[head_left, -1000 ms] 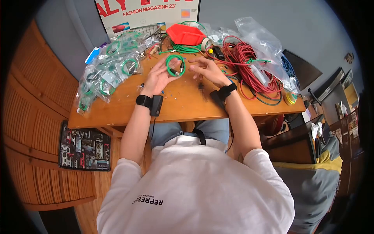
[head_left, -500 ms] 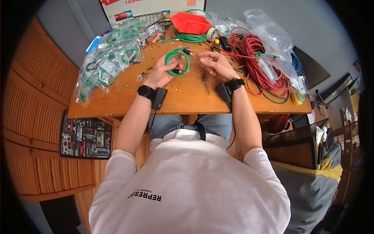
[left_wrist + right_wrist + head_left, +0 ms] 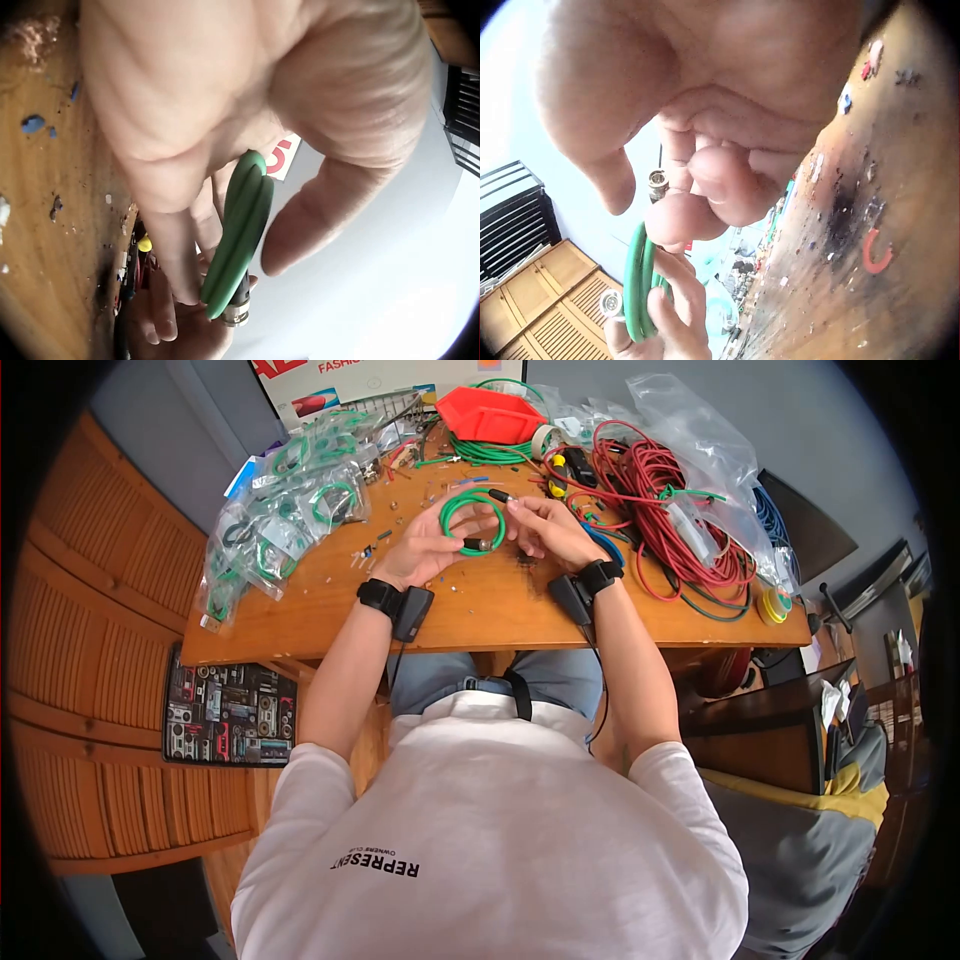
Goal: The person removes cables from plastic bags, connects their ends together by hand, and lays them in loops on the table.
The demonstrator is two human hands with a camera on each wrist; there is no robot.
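Messy wooden desk (image 3: 330,610), red cable pile (image 3: 665,510) off to the right. Left hand (image 3: 425,550) fingers curl round a green coiled cable (image 3: 470,520) above the desk; right hand (image 3: 545,525) pinches its connector end (image 3: 500,495)

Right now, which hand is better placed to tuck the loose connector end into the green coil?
Probably the right hand: its fingertips already pinch the cable's free connector end, while the left hand grips the green coil and steadies it.
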